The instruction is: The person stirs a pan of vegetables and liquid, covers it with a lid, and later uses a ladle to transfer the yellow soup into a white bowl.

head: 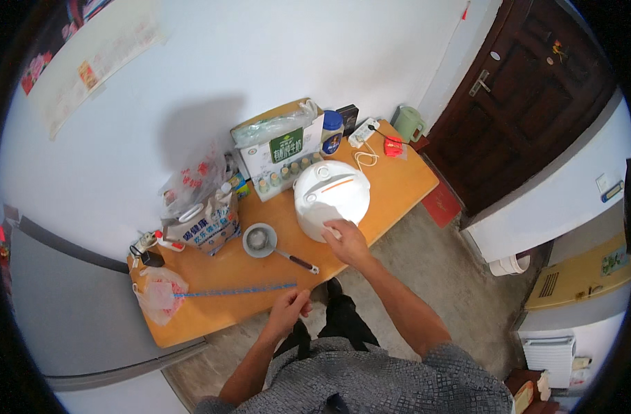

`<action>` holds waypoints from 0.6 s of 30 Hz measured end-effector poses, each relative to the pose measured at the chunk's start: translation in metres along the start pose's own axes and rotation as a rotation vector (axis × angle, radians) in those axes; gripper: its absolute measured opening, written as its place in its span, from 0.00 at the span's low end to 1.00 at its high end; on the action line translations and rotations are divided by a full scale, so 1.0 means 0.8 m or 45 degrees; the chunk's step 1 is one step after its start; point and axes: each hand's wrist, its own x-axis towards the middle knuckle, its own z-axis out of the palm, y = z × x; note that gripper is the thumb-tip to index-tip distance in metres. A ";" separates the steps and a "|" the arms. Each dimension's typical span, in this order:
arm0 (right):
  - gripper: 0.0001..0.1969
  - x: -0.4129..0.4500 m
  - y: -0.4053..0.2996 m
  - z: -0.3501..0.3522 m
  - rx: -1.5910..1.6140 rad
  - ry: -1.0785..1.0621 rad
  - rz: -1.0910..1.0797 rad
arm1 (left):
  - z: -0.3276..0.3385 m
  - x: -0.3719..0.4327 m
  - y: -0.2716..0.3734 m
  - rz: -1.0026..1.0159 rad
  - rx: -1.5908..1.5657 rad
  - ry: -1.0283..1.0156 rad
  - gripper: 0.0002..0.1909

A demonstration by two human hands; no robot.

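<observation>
A white rice cooker [341, 189] with its lid down stands on the wooden table [398, 178]. My right hand [345, 240] is at the cooker's near edge, fingers curled; something pale seems to be between the fingertips and the lid, but I cannot tell what it is. My left hand [289, 309] hovers at the table's front edge with the fingers drawn together, and whether it holds anything is unclear. Between the cooker and the bags is a grey bowl [252, 254], with a strainer or ladle resting in it, its dark handle [300, 263] pointing towards me.
Behind the cooker stand a milk carton box [281, 155] and a blue-lidded jar [332, 135]. A power strip [363, 132] and green kettle [409, 124] are at the right. Printed bags [206, 222], a plastic bag [160, 295] and a blue strip [232, 291] occupy the left.
</observation>
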 end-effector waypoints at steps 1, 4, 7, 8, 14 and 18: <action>0.18 0.037 0.001 0.002 0.012 0.005 -0.008 | 0.002 0.008 0.000 0.007 0.011 0.009 0.17; 0.19 0.118 0.016 0.020 -0.300 0.074 -0.397 | 0.005 0.015 -0.003 -0.086 -0.056 0.234 0.18; 0.20 0.170 0.031 0.025 -0.631 -0.271 -0.366 | 0.018 0.028 0.002 -0.175 -0.143 0.408 0.18; 0.21 0.183 0.037 0.026 -0.736 -0.394 -0.345 | 0.021 0.033 0.004 -0.144 -0.157 0.437 0.17; 0.23 0.222 0.060 0.045 -0.601 -0.772 -0.204 | 0.049 0.048 0.019 -0.084 -0.249 0.672 0.17; 0.22 0.226 0.074 0.038 -0.414 -0.789 -0.232 | 0.053 0.071 0.026 -0.122 -0.215 0.624 0.17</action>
